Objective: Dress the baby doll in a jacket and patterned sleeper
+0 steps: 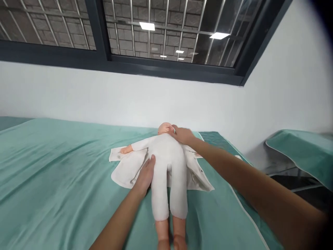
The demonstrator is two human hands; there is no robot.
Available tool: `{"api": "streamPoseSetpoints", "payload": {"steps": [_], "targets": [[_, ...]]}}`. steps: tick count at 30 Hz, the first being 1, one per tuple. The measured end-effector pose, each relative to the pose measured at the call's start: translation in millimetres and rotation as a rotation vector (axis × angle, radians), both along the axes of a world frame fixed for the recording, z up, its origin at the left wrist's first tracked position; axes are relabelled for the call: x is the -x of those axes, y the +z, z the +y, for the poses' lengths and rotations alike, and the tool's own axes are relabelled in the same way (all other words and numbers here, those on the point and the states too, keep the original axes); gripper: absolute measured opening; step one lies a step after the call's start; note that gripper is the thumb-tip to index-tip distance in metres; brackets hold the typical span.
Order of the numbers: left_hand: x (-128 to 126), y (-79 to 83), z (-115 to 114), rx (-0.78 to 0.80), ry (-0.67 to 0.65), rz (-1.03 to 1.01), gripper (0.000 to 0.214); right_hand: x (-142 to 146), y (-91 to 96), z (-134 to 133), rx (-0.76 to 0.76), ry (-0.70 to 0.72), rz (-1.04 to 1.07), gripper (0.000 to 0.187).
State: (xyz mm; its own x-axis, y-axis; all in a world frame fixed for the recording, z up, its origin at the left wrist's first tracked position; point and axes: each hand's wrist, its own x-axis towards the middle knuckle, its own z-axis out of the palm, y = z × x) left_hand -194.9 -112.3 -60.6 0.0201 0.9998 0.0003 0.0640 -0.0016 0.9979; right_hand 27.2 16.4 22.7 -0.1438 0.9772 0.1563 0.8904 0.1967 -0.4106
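A baby doll (166, 152) in a white bodysuit lies on its back, head toward the wall and bare feet toward me. Spread open beneath it is a white snap-front jacket (127, 172). The doll's arm on the left rests along one sleeve. My left hand (146, 176) grips the doll's side at the hip, thumb against the body and the other fingers mostly hidden beneath it. At the doll's head and neck, my right hand (183, 135) is closed around the side, partly covering the face. My right forearm hides most of the doll's other arm.
Green sheeting (65, 173) with folds covers the bed. A white wall (117, 99) stands behind it, under a dark-framed barred window (166, 71). At the right is another green-covered surface (304, 149), with a metal frame below.
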Motion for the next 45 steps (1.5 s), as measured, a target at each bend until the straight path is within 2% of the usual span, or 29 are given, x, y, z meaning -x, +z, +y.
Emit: {"api": "streamPoseSetpoints", "payload": {"steps": [3,5,8,11,14,16,18,20,24,28,32,35,40,43,45], "targets": [[6,-0.8,16,0.024,0.007,0.189,0.061,18,17.3,7,-0.144,0.013,-0.068,0.054],[6,-2.0,26,-0.035,0.064,0.32,0.061,48,17.3,9,-0.224,0.123,-0.163,0.048],[7,-7.1,35,-0.154,0.178,0.634,0.055,109,-3.7,10,-0.129,0.452,-0.4,0.043],[14,-13.7,38,-0.244,0.187,0.994,0.038,157,-29.5,12,-0.058,0.557,-0.457,0.035],[27,-18.1,40,-0.431,0.073,1.202,0.027,169,-39.2,17,0.008,0.551,-0.466,0.031],[35,-20.2,44,-0.543,0.108,1.247,0.025,161,-36.2,18,0.017,0.541,-0.444,0.029],[42,-22.7,51,-0.54,0.237,1.216,0.021,148,-30.2,15,-0.011,0.533,-0.404,0.028],[47,-25.9,61,-0.459,0.325,1.104,0.02,135,-25.6,9,-0.046,0.521,-0.359,0.03],[56,-30.6,79,-0.313,0.378,0.691,0.014,123,-25.7,-4,-0.11,0.517,-0.212,0.032],[62,-30.2,82,-0.289,0.431,0.419,0.008,123,-26.9,-11,-0.11,0.638,-0.106,0.039],[65,-29.6,76,-0.353,0.519,0.208,0.012,124,-24.1,-16,-0.077,0.634,-0.189,0.05],[66,-30.8,74,-0.368,0.527,0.057,0.013,122,-24.1,-19,-0.126,0.594,-0.311,0.054],[68,-33.5,76,-0.334,0.588,0.021,0.013,117,-27.4,-18,-0.169,0.53,-0.443,0.053],[66,-33.1,75,-0.345,0.65,0.085,0.015,117,-29.2,-16,-0.14,0.502,-0.474,0.051],[63,-31.6,71,-0.382,0.637,0.164,0.011,120,-31.6,-15,-0.126,0.484,-0.485,0.049]]}}
